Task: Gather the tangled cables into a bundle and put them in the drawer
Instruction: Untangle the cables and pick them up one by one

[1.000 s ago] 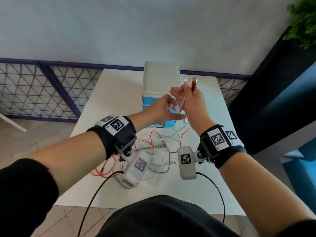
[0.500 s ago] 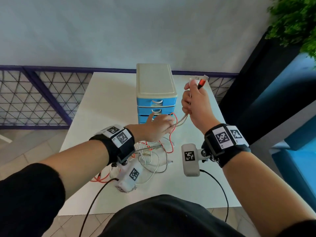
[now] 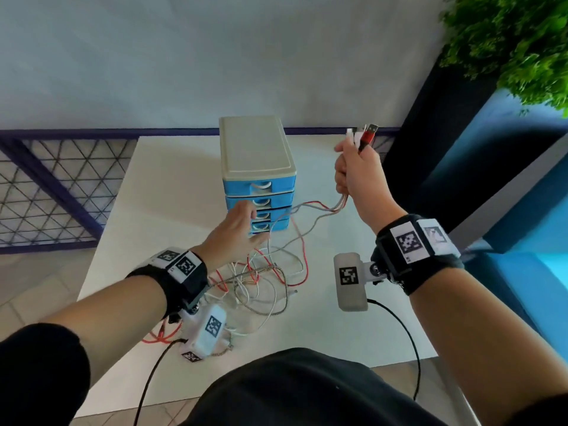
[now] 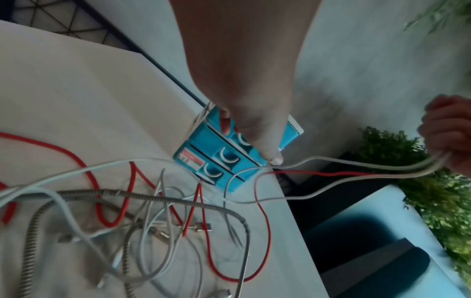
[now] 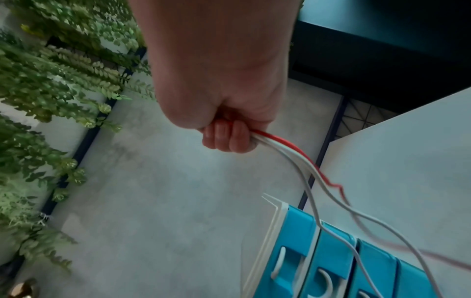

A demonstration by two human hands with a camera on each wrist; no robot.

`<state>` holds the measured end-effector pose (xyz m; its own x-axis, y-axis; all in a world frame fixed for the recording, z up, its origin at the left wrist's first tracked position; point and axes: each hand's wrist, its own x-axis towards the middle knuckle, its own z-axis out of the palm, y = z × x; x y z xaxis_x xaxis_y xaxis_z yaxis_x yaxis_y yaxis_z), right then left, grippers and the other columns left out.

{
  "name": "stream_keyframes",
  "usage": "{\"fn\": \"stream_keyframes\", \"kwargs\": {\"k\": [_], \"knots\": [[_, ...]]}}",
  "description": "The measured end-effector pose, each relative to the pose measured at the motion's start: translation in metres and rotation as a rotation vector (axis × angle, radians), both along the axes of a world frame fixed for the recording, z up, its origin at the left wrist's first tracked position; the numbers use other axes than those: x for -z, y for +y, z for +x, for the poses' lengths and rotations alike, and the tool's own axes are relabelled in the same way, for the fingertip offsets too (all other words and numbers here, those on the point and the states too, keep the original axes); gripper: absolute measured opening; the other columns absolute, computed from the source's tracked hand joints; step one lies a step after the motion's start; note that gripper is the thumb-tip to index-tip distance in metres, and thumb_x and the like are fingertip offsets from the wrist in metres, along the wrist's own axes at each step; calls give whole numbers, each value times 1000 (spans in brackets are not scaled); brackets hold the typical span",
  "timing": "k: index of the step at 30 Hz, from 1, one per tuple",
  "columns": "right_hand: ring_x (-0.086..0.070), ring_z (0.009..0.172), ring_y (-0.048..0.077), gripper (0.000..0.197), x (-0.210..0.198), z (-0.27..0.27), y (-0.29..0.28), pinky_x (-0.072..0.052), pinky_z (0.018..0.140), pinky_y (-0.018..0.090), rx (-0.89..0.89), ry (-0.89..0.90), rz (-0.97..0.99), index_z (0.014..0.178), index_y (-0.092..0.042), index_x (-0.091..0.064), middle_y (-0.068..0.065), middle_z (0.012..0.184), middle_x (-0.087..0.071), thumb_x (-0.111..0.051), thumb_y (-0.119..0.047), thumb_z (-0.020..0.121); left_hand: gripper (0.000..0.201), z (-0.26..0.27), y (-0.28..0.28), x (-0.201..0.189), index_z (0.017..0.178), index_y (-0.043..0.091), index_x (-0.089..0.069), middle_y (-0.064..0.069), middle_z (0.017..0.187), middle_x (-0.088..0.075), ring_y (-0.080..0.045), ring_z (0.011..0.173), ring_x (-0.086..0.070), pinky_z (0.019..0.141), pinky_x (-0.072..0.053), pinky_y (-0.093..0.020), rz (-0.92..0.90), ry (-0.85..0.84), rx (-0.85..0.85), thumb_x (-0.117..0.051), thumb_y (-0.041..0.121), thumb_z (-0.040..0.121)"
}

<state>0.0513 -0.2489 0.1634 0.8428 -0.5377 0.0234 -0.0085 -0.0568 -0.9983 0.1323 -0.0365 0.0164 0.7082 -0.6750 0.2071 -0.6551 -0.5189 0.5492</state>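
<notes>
Fingers of the right hand are curling tight around a bunch of cables, one red and the others white or grey; the plug ends, white ones and a red one, are sticking up above the fist, right of centre in the upper half of the head view. From below the fist the held strands are sagging leftward across the front of the drawer unit and running down into the cable tangle, which is lying loose on the white table in the lower centre of the frame. Red, white and braided silver cords are crossing one another there, with several metal connectors showing among them in the left wrist view.

Fingers of the left hand are lying straight and together, gripping nothing; they are reaching over the tangle toward the lower drawers, and whether a fingertip is touching a drawer front cannot be told. All four blue drawers are sitting closed under the cream top, each with a white curved handle.

Foliage is filling the upper right corner of the head view. Railing with a dark lattice is running along the left edge behind the table.
</notes>
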Motion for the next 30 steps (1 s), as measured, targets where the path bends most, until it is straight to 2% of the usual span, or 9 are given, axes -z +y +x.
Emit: {"fn": "stream_keyframes", "kwargs": {"k": [3,6,10,13,15,18,23,26,30], "knots": [[-35,39,6,28,5,5,8,-31,40,21,-23,60,-38,84,-16,-48,-4,56,-43,-32,-28,103,33,-11,13,7,86,25,-46,4,85,-52,-21,77,-53,65,-46,-38,258,112,86,-57,55,77],[-34,35,8,33,16,10,17,-29,38,19,-117,112,-61,79,-17,-46,0,56,-54,-31,-33,103,24,-25,23,22,100,24,-57,11,96,-39,-12,101,-46,76,-40,-33,587,168,191,-55,44,87],[-30,36,17,34,48,15,31,-26,38,20,-357,328,-199,77,-16,-39,3,67,-72,-32,-37,103,14,-27,17,0,79,20,-54,3,77,-59,-11,73,-58,66,-41,-24,262,392,176,-54,23,92],[-37,28,7,32,68,17,49,-26,32,17,-508,433,-343,75,-21,-38,17,87,-71,-32,-35,103,18,-16,5,-45,80,13,-57,1,63,-61,-8,50,-57,54,-48,-20,97,427,103,-54,26,93],[-42,34,6,26,74,23,60,-29,33,17,-554,422,-437,80,-21,-44,13,74,-62,-34,-30,103,17,-9,2,-71,79,16,-59,3,59,-57,-11,44,-53,45,-47,-22,21,422,74,-55,26,92],[-42,53,16,26,69,39,59,-36,54,29,-489,363,-517,81,-19,-46,-1,63,-46,-37,-34,101,30,-1,9,-92,72,18,-54,0,53,-46,-14,37,-38,37,-35,-21,-11,576,-10,-51,37,94],[-48,67,26,29,51,61,20,-35,62,32,-223,311,-626,88,-11,-48,3,70,-50,-34,-33,100,49,3,61,-88,63,17,-42,6,48,-25,-15,44,-21,48,-30,-25,-58,875,-44,-37,57,92],[-51,80,29,30,47,62,-1,-37,70,34,-142,332,-679,98,-7,-50,12,85,-54,-32,-30,101,47,1,96,-73,65,14,-44,8,47,-28,-16,48,-32,63,-39,-30,-49,865,-68,-37,51,93],[-61,90,34,27,55,52,5,-45,74,39,-180,422,-819,105,-9,-51,10,90,-60,-32,-27,101,41,0,100,-66,69,14,-46,8,52,-35,-14,51,-36,67,-43,-32,-30,830,-125,-37,43,98]]}}
